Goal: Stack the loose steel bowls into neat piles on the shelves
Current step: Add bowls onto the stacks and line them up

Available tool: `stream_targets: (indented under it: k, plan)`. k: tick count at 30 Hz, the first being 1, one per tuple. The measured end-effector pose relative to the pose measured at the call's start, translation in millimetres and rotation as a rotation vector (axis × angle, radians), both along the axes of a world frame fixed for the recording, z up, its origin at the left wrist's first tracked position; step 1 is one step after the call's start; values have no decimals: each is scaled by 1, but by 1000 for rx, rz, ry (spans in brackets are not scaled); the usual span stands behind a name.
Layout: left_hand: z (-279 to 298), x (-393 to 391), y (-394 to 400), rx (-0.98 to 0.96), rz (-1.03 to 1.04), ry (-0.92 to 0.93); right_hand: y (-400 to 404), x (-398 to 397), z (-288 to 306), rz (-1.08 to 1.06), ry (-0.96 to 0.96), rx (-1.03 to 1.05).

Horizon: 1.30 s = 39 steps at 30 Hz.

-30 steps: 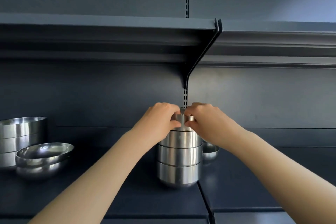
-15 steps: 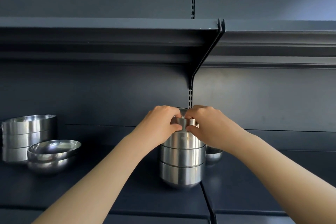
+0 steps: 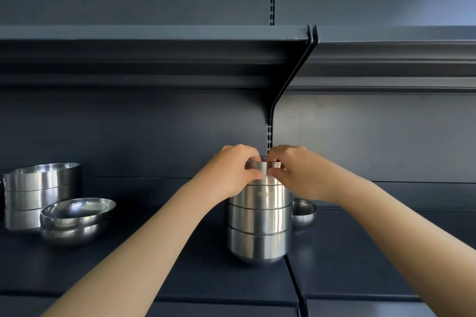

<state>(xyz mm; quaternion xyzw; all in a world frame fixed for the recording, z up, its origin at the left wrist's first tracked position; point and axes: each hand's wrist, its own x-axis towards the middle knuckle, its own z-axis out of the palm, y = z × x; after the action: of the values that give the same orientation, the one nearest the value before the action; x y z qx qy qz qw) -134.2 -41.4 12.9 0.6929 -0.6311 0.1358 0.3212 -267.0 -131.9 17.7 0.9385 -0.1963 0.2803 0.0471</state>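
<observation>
A pile of steel bowls [image 3: 259,229] stands at the middle of the dark shelf [image 3: 180,273]. On its top sits a smaller steel bowl [image 3: 265,175]. My left hand [image 3: 231,172] grips that top bowl from the left, thumb on its front wall and fingers over its rim. My right hand [image 3: 296,172] grips it from the right in the same way. Much of the top bowl is hidden by my fingers.
A small steel bowl [image 3: 304,211] stands alone just behind and to the right of the pile. At the left are two stacked shallow bowls [image 3: 74,219] and, behind them, a pile of wide straight-walled bowls [image 3: 38,193]. An upper shelf [image 3: 154,41] with a bracket [image 3: 291,77] overhangs.
Both hands stay on the top bowl, which has settled slightly lower onto the pile. The view has shifted a little, so everything sits further right in the frame.
</observation>
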Motion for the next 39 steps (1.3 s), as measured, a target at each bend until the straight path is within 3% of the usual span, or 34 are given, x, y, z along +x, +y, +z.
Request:
stream_targets:
  k: [4, 10, 14, 17, 21, 25, 34, 39]
  plan:
    - [-6, -6, 2, -59, 51, -62, -3, -3, -2, 37, -61, 18]
    - [-14, -42, 0, -298, 29, -217, -17, -12, -4, 27, -268, 82]
    - [-33, -70, -21, -216, 103, -329, -32, -9, -14, -23, -317, 73]
    - [-53, -83, -41, -64, 171, -299, -58, -17, -28, -97, -356, 88]
    - [-71, -95, -63, 147, 205, -283, -92, -29, -51, -190, -169, 171]
    - [-72, -98, -76, 186, 287, -270, -108, -35, -67, -164, -8, 211]
    - [-90, -64, -79, 142, 390, -242, -107, -22, -78, -74, 32, 182]
    - [-102, -57, -100, 213, 305, -170, -106, -13, -80, -75, 68, 199]
